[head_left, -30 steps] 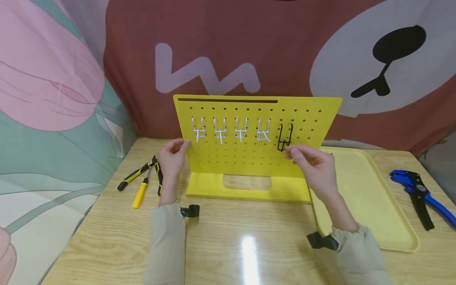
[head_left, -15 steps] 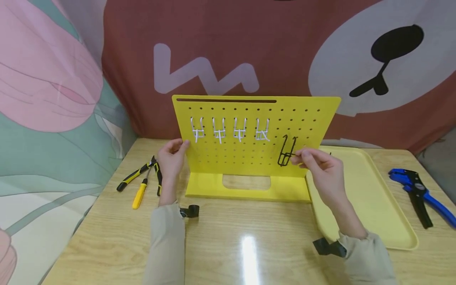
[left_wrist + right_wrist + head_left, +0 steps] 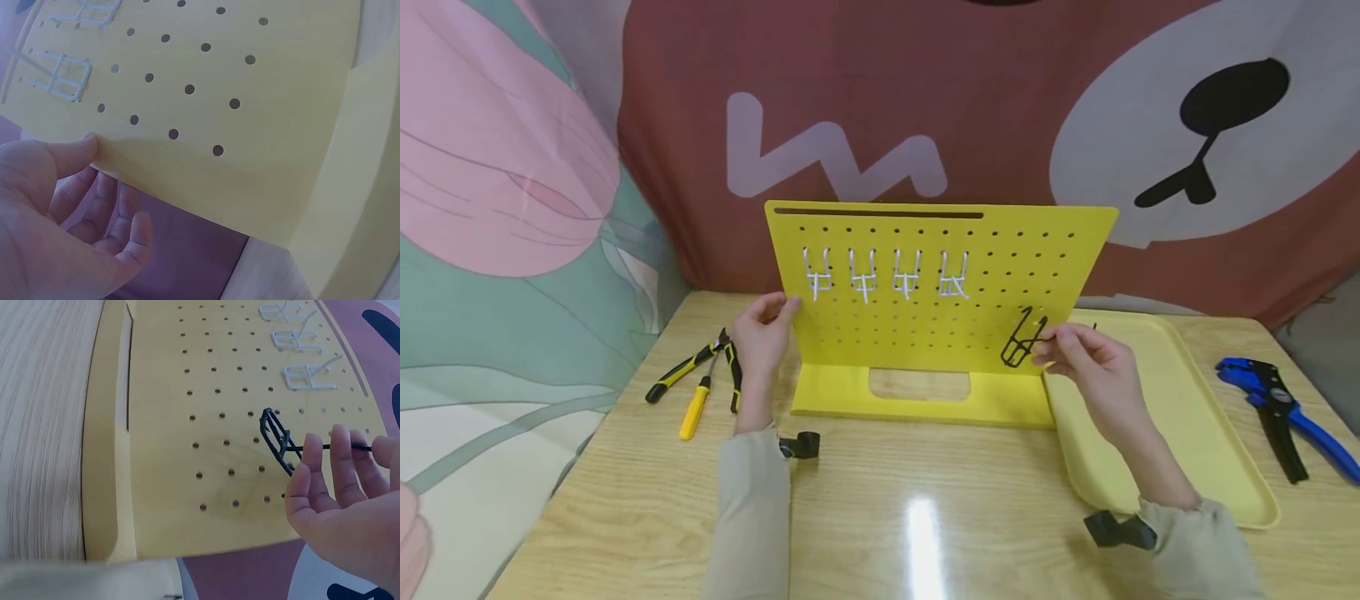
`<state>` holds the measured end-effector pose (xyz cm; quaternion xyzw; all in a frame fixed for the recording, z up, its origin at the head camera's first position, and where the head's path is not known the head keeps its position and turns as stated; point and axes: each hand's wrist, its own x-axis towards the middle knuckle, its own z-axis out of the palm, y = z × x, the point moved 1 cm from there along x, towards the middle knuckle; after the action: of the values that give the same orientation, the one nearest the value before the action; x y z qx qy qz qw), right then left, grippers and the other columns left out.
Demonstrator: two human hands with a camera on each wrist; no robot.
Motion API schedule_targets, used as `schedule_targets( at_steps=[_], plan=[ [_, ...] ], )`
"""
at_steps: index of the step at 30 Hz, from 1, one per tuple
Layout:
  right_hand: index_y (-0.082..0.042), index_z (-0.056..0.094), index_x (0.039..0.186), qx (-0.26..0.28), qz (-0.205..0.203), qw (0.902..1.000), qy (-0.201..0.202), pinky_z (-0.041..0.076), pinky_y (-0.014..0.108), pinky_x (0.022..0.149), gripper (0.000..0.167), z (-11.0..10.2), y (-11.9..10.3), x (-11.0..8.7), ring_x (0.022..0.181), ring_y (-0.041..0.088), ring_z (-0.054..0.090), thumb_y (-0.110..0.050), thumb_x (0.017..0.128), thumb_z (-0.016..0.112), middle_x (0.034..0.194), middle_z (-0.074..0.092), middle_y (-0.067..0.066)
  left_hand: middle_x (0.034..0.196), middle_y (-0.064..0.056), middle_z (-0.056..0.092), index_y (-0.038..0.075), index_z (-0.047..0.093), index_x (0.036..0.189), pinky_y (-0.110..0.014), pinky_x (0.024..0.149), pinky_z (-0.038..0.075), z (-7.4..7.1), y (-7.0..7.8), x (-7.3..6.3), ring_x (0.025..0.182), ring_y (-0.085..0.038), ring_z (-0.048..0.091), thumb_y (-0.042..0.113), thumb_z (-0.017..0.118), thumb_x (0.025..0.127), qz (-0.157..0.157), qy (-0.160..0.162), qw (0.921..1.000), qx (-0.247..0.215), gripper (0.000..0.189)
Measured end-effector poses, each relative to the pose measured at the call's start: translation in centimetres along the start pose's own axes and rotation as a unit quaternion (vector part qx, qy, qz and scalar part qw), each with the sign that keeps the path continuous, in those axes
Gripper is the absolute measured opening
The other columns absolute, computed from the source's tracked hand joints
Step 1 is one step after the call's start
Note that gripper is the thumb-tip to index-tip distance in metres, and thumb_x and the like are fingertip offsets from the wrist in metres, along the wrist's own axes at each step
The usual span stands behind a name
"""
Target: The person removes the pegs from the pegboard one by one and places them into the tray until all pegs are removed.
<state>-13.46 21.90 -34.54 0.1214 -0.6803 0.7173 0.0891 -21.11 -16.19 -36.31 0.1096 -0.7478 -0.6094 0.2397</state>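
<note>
A yellow pegboard (image 3: pixel 880 333) stands upright on its base on the table, with several white wire hooks (image 3: pixel 906 273) hung in a row on its upper left. My left hand (image 3: pixel 763 337) pinches the board's left edge; in the left wrist view the thumb lies on the front face and the fingers are behind the edge. Between thumb and fingers my right hand (image 3: pixel 1097 367) pinches the prong of a black wire hook (image 3: pixel 1017 348). This hook is tilted, off the holes, in front of the board's lower right. Its prong passes across the fingers in the right wrist view.
A pale yellow tray (image 3: pixel 1180 433) lies right of the board, partly under the right forearm. Beyond it are blue and black wire strippers (image 3: pixel 1277 400). Left of the board lie black-yellow pliers (image 3: pixel 681 371) and a yellow-handled screwdriver (image 3: pixel 696 410). A patterned cloth hangs behind.
The black hook has come away from the board's upper right and moved down and right in my right hand, tilting on the way. My left hand stays at the board's edge.
</note>
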Motion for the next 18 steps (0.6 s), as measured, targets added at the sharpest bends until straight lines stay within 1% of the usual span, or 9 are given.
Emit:
schedule_targets(
  at_steps=[3,6,8,12,14,18],
  plan=[
    [0.001,0.065,0.101,0.002,0.010,0.9999,-0.012,0.054,0.021,0.070,0.021,-1.0,0.1,-0.4,0.079,0.012,0.067,-0.014,0.100,0.050,0.086,0.070,0.002,0.092,-0.011,0.066,-0.001,0.071,0.101,-0.020,0.071,0.045,0.1,-0.1,0.0,0.080,-0.009,0.055,0.017,0.073,0.087,-0.008,-0.007,0.9999,0.005,0.024],
    [0.000,0.065,0.102,-0.011,0.016,0.9997,-0.017,0.054,0.020,0.070,0.022,-2.0,0.3,-0.8,0.080,0.011,0.067,-0.014,0.101,0.049,0.087,0.070,0.002,0.095,-0.012,0.066,-0.001,0.070,0.103,-0.021,0.071,0.045,0.2,-0.1,0.0,0.083,-0.011,0.056,0.020,0.072,0.087,-0.015,-0.018,0.9997,0.011,0.026],
    [-0.002,0.066,0.103,-0.024,0.020,0.9993,-0.021,0.054,0.020,0.070,0.022,-2.6,0.4,-0.9,0.081,0.010,0.067,-0.015,0.101,0.048,0.087,0.069,0.002,0.096,-0.012,0.066,0.000,0.070,0.104,-0.021,0.072,0.045,0.2,-0.1,0.0,0.084,-0.012,0.056,0.020,0.072,0.088,-0.016,-0.017,0.9996,0.015,0.026],
    [-0.003,0.066,0.104,-0.058,0.027,0.9976,-0.026,0.053,0.019,0.070,0.023,-3.6,0.5,-0.8,0.082,0.010,0.067,-0.017,0.101,0.048,0.087,0.068,0.001,0.097,-0.014,0.066,-0.001,0.070,0.103,-0.021,0.072,0.045,0.0,0.1,0.0,0.084,-0.012,0.056,0.019,0.072,0.087,-0.012,-0.009,0.9998,0.011,0.025],
    [-0.001,0.065,0.105,-0.071,0.029,0.9967,-0.025,0.053,0.018,0.070,0.024,-4.2,0.4,-0.8,0.082,0.009,0.067,-0.018,0.101,0.048,0.087,0.068,0.001,0.097,-0.014,0.066,-0.001,0.070,0.103,-0.021,0.072,0.045,-0.1,0.1,0.0,0.083,-0.012,0.056,0.019,0.072,0.087,-0.010,-0.008,0.9999,0.009,0.026],
    [-0.003,0.065,0.105,-0.071,0.031,0.9968,-0.021,0.053,0.016,0.069,0.022,-5.6,0.0,-0.8,0.081,0.008,0.067,-0.017,0.101,0.049,0.087,0.067,0.000,0.096,-0.015,0.066,-0.001,0.070,0.103,-0.021,0.071,0.044,-0.1,0.1,0.0,0.082,-0.011,0.056,0.019,0.072,0.087,-0.007,-0.011,0.9999,0.007,0.025]
  ],
)
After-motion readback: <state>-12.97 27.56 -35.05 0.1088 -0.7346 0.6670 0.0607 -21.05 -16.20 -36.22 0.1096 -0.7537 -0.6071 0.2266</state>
